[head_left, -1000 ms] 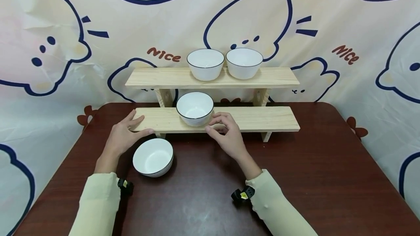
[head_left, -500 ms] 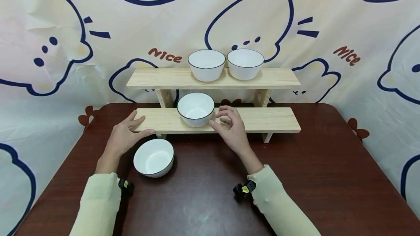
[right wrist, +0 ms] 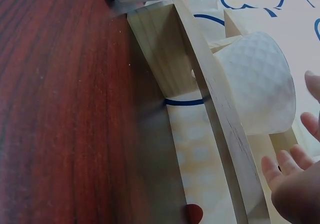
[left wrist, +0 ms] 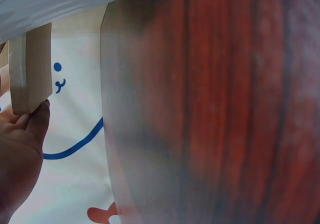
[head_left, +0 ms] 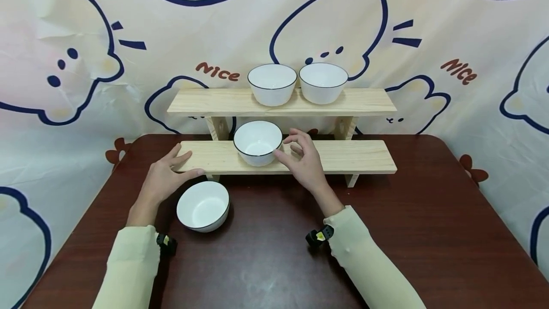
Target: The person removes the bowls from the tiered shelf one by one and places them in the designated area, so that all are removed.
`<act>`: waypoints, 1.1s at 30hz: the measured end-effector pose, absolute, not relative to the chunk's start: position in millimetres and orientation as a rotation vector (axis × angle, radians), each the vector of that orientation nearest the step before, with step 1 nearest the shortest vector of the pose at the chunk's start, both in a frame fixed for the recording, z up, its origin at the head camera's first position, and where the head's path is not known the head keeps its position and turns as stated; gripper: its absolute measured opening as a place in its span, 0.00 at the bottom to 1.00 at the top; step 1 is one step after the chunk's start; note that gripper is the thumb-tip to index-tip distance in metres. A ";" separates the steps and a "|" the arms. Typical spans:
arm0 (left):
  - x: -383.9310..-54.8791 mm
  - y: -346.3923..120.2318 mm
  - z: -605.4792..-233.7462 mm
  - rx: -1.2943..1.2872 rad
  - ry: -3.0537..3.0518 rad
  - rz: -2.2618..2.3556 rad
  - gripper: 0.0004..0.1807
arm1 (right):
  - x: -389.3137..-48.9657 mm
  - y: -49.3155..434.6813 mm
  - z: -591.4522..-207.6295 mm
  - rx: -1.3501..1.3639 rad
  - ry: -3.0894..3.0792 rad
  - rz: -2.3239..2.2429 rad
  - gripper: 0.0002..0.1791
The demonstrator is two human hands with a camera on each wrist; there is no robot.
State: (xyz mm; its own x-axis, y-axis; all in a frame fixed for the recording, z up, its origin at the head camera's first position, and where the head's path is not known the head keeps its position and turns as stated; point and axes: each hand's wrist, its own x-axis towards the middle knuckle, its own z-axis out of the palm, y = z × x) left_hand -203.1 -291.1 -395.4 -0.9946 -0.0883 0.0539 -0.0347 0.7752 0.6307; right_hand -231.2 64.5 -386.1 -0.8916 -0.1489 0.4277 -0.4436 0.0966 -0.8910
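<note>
Pale cartoon backdrop (head_left: 206,27) with dark blue outlines filled the space behind us, above a dark red-brown wooden tabletop (head_left: 437,218). At the centre of our work, one white bowl (head_left: 257,143) stood upright on the lower shelf (head_left: 356,156), left of its middle. Our right hand (head_left: 305,161) was just beside the bowl's right wall, fingers loosely bent and holding nothing; the right wrist view showed a gap between fingertips and bowl. Our left hand (head_left: 160,180) rested on the left end of that shelf, fingers extended and thumb spread at the front edge, with no bowl in it. To handle the bowl well, we judged it best to keep the left hand steady so the shelf would not slide, to touch the bowl low on its wall rather than tip it by the rim, and to nudge it in small moves, minding the front edge.

Counting outward, we found four bowls: that one, a front bowl (head_left: 203,206) on the tabletop near the left hand, and on the upper shelf (head_left: 206,101) an upper left bowl (head_left: 272,87) and an upper right bowl (head_left: 323,86), just beside each other. Shelves came to two, hands to two, pale sleeves (head_left: 128,261) to two, and black wrist devices (head_left: 319,236) to two, one per arm
</note>
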 end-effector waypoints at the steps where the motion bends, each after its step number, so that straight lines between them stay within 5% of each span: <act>1: -203.3 -291.1 -395.1 0.100 -2.887 -1.017 0.53 | -232.5 64.0 -385.8 0.593 -2.152 1.870 0.19; 33: -203.6 -290.6 -393.9 0.101 -2.872 -1.040 0.52 | -244.4 47.7 -378.5 0.681 -2.357 1.688 0.18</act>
State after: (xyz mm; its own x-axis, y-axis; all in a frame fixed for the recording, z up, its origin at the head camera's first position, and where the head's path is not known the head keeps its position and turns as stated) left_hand -203.6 -290.6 -393.9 -0.9942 -0.0908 0.0576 -0.0329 0.7668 0.6410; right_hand -244.4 47.7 -378.5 -0.8829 -0.2674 0.3859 -0.4514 0.2577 -0.8543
